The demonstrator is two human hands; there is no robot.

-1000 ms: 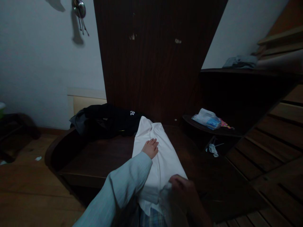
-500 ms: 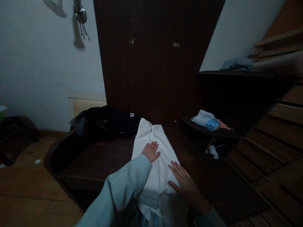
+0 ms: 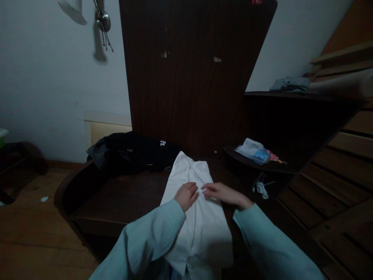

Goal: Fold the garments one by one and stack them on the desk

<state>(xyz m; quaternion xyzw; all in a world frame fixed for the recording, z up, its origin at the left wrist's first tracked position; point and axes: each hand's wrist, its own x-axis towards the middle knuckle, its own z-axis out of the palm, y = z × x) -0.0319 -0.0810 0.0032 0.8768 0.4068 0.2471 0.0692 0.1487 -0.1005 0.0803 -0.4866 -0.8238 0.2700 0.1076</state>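
Note:
A white garment (image 3: 211,229), long and folded narrow, lies on the dark wooden bench, its near end reaching my lap. My left hand (image 3: 187,196) rests on its middle with curled fingers, pinching the cloth. Facing it, my right hand (image 3: 220,193) has thumb and fingertips closed on a small raised tuft of the same fabric. The fingertips of both hands nearly meet there. A lengthwise crease runs down the garment under them. What kind of garment it is I cannot tell.
Black clothing (image 3: 136,151) with white lettering is heaped at the bench's back left. The bench (image 3: 122,198) has a curved left edge. On the right, a corner shelf (image 3: 279,166) bears a tissue packet (image 3: 253,151). Slatted wood (image 3: 335,186) stands beyond it.
My right hand has moved up and left, from lying flat on the garment to pinching it beside my left hand. My left fingers have curled in. The garment's far end has shifted slightly right.

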